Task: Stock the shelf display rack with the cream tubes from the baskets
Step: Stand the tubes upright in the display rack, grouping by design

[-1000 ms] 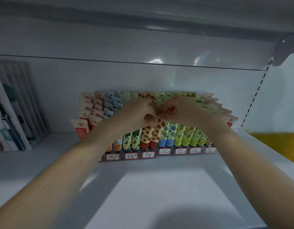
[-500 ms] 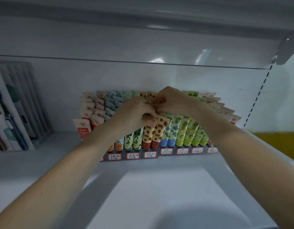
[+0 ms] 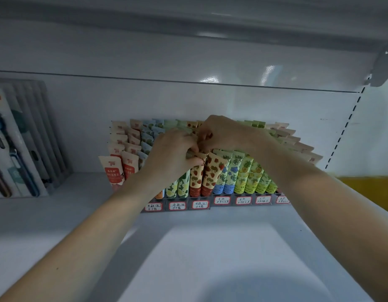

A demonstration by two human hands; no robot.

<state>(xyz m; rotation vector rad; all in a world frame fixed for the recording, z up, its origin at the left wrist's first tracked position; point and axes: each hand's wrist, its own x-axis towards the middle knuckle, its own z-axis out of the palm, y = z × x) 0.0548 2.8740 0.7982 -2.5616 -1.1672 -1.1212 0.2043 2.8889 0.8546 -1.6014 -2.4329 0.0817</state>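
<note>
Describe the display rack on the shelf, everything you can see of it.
The display rack is a dark, plastic-looking tray standing on the white shelf by the back wall. Its front strip carries red-bordered handwritten labels. Its lanes hold tubes standing cap-down and leaning back, sorted by print: red-and-white, yellow flower, strawberry, blue flower, pineapple, green. The left hand and right hand pinch tube tops in the middle lanes.

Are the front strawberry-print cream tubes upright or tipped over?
Upright: the strawberry-print cream tubes stand caps down in the clear plastic rack, crimped ends up.
</note>
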